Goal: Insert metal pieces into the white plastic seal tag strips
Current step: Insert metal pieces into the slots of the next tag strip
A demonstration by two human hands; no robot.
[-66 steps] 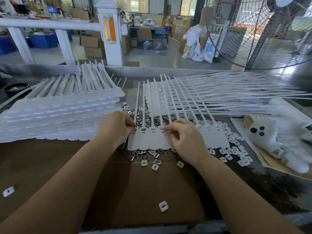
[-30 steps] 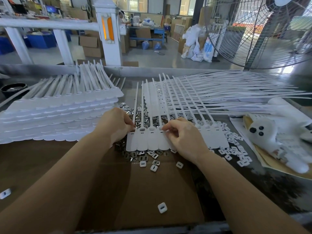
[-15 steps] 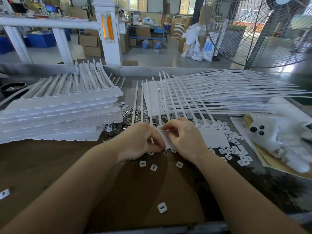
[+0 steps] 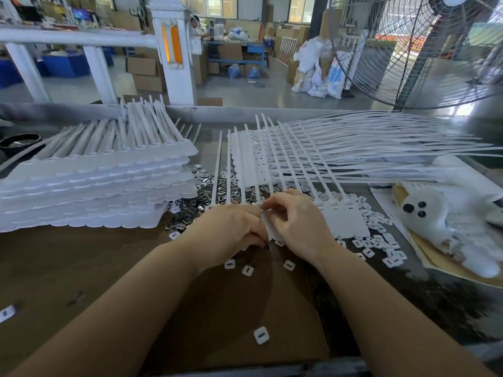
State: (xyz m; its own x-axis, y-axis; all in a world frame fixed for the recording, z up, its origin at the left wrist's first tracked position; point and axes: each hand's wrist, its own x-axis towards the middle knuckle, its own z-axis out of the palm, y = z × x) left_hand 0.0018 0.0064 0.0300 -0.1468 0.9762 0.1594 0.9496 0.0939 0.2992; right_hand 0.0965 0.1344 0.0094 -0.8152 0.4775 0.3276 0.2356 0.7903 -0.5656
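Note:
A sheet of joined white seal tag strips [image 4: 344, 217] lies across the bench centre, its thin tails running away from me. My right hand [image 4: 296, 224] pinches the edge of one tag head near the sheet's middle. My left hand [image 4: 231, 232] lies over the sheet's left tag heads, fingers curled down at the lower edge next to my right hand; what its fingertips hold is hidden. Small shiny metal pieces [image 4: 187, 210] lie heaped under and left of the sheet.
A tall stack of white tag sheets [image 4: 95, 191] fills the left. More strips [image 4: 353, 156] fan out at the back right. Small white square caps [image 4: 381, 240] are scattered right of the sheet; one cap [image 4: 261, 335] lies near me. A white glove [image 4: 446, 213] rests far right.
My left hand moved right from the sheet's left edge onto the tag heads beside my right hand. The right hand stayed in place, pinching the tag.

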